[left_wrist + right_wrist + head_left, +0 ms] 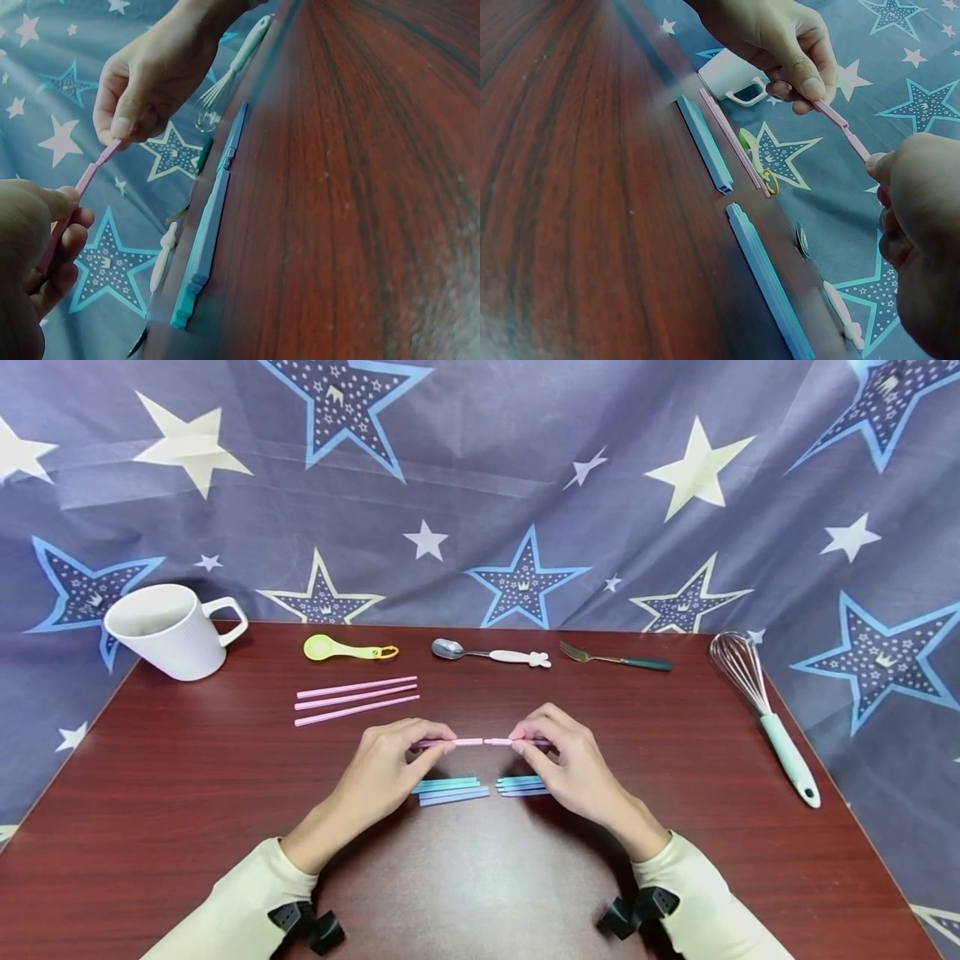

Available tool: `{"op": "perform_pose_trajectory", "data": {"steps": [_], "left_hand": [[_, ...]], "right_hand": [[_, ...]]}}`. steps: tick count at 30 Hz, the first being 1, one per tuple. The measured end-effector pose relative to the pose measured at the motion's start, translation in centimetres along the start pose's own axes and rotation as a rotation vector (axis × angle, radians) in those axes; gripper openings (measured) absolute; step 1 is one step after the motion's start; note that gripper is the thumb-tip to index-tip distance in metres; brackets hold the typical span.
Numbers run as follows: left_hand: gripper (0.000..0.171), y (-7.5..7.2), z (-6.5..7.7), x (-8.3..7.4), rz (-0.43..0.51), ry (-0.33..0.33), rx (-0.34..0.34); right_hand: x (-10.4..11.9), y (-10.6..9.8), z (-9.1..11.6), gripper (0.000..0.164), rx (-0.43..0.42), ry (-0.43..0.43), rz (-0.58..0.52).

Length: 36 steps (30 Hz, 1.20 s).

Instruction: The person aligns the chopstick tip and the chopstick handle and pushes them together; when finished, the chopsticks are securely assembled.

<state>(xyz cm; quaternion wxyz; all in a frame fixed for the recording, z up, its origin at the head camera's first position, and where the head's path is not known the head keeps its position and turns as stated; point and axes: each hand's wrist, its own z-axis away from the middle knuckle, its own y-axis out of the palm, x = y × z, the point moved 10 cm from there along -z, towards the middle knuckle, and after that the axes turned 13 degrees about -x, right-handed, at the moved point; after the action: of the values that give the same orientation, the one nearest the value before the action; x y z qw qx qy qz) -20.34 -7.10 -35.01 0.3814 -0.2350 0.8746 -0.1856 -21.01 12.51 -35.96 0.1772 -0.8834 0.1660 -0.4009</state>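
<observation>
My left hand (397,756) pinches one pink chopstick half (468,742) between thumb and fingers. A second pink chopstick half (498,742) is pinched by my right hand (566,760). Both halves lie end to end above the table, and in the right wrist view the right half's narrower tip (856,145) is right at the end of the left one. Below my hands are two groups of teal and blue chopstick halves, a left group (453,791) and a right group (521,786), each partly hidden by a hand.
Three pink chopsticks (356,702) lie at back left on the dark red table (187,777). Along the back are a white mug (176,639), a green measuring spoon (337,648), a spoon (495,655) and a fork (615,658). At right lies a whisk (768,722).
</observation>
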Motion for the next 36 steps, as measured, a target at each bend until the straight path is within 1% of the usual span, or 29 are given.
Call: {"op": "perform_pose_trajectory", "data": {"steps": [7,17,26,36], "left_hand": [[0.006,0.1,0.02,0.08,-0.001,-0.002,0.009],[0.006,0.49,0.27,0.36,-0.038,0.0,0.032],[0.006,0.6,0.26,-0.05,-0.062,0.037,0.036],[0.006,0.75,0.42,0.08,-0.044,0.021,0.036]], "right_hand": [[0.19,0.15,-0.03,0.004,0.008,-0.003,-0.005],[-0.04,0.33,0.16,0.005,0.016,-0.023,0.006],[-0.16,0.28,0.24,0.004,0.025,-0.013,0.019],[0.23,0.54,0.25,0.005,0.026,-0.033,-0.005]]}}
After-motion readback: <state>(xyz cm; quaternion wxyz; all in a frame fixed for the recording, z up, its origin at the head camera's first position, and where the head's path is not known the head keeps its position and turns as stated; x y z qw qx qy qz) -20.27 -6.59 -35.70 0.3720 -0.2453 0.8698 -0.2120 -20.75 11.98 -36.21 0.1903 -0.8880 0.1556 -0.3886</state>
